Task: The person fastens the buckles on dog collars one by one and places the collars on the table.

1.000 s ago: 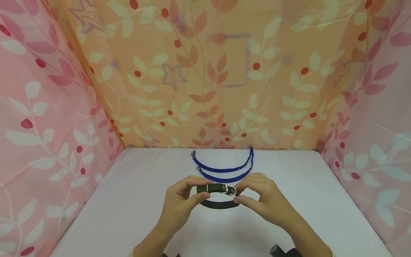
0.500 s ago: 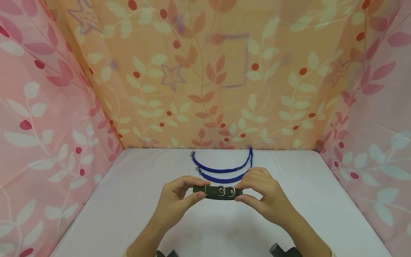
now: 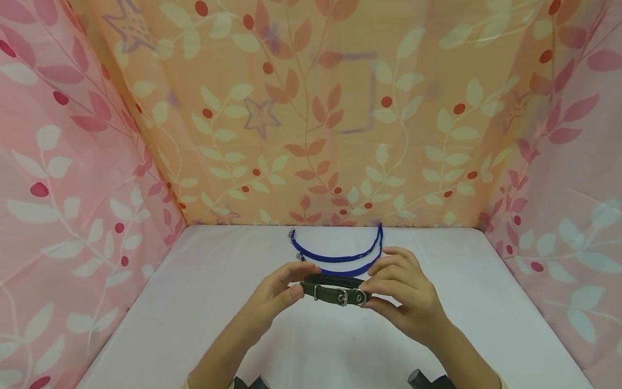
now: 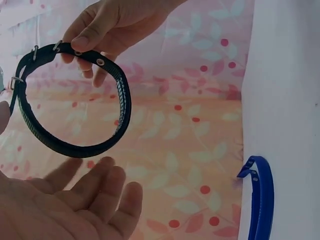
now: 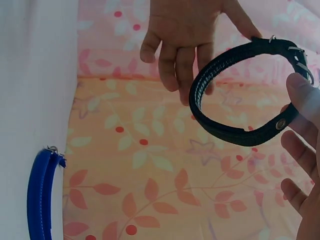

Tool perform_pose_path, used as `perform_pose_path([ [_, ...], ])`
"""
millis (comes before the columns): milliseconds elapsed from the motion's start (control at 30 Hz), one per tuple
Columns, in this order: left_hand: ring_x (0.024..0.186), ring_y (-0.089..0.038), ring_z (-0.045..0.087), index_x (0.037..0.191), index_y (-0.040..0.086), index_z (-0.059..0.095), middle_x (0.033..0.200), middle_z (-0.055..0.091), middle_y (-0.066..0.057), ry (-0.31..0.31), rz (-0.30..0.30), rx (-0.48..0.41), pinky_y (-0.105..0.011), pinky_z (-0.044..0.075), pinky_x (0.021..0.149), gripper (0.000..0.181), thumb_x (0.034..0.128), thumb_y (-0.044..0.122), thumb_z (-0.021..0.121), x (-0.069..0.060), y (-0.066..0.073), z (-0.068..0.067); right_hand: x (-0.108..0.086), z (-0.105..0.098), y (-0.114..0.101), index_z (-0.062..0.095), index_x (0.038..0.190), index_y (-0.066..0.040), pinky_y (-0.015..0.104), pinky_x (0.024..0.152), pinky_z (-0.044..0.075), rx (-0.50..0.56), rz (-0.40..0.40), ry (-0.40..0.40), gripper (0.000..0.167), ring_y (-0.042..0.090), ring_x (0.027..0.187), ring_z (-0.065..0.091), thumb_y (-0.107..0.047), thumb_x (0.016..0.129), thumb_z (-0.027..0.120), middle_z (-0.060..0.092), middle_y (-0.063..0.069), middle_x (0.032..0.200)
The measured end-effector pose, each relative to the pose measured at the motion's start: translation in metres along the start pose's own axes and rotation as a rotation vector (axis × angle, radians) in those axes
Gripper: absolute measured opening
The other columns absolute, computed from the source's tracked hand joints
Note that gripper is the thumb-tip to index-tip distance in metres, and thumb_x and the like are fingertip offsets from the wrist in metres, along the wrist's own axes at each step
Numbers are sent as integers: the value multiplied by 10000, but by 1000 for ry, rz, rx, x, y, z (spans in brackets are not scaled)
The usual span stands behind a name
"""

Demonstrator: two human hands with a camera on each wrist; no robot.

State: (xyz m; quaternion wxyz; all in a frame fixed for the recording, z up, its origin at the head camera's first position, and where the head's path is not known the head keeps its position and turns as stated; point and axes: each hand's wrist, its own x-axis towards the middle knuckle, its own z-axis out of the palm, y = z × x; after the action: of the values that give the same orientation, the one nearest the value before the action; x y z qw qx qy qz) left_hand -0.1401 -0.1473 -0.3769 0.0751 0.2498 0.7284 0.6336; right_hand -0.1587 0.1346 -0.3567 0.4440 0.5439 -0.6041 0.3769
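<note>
A dark green collar (image 3: pixel 330 293), buckled into a ring, is held up above the white table. Its metal buckle and D-ring face me at the right part of the front. My right hand (image 3: pixel 410 292) pinches that buckle end between thumb and fingers. At the collar's other end is my left hand (image 3: pixel 277 294), its thumb touching the band. In the left wrist view, the left hand's fingers (image 4: pixel 112 195) are spread and loosely extended below the collar (image 4: pixel 75 151). An eyelet (image 5: pixel 281 124) shows beside the right hand's fingers in the right wrist view.
Two blue collars (image 3: pixel 335 259) with metal fittings at their left ends lie curved at the back of the white table (image 3: pixel 194 302). Patterned cloth walls (image 3: pixel 311 108) stand behind and on both sides. Dark grey gear (image 3: pixel 430 379) shows below each forearm.
The green collar has tilted, so its far side now shows above the front instead of below it. My left hand's hold has loosened. The right fingers have shifted up along the end.
</note>
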Motion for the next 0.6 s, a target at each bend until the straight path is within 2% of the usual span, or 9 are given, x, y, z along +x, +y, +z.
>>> perform_pose_path([
  [100,1139,-282,623,1492,90,491,1460,553,-146,-37,-94,25,-603,427,1067,651,1033,551,482,0,1,-1,3,1,-1,751,869,-12,435,1134,378,2,-42,9,235,283,891,600,-237,935,757,687,57,815],
  [200,1015,-272,653,1503,87,486,1428,566,-166,-50,-123,44,-632,407,1041,689,1025,581,444,0,3,-1,4,2,-1,749,857,-16,441,1140,369,28,-59,5,250,282,891,597,-257,920,771,674,40,796],
  [433,1088,-292,626,1468,48,511,1324,621,-189,-90,-46,-32,-474,496,990,645,1025,518,518,1,-1,1,1,3,0,729,871,-31,425,1164,345,149,-31,-40,282,242,875,568,-307,897,780,630,21,794],
  [600,1198,-262,610,1436,63,535,1306,633,-162,-70,9,-67,-440,503,994,613,1018,510,559,1,-4,3,-7,1,2,732,936,-58,389,1163,330,220,78,-70,237,260,994,550,-284,893,787,621,39,884],
])
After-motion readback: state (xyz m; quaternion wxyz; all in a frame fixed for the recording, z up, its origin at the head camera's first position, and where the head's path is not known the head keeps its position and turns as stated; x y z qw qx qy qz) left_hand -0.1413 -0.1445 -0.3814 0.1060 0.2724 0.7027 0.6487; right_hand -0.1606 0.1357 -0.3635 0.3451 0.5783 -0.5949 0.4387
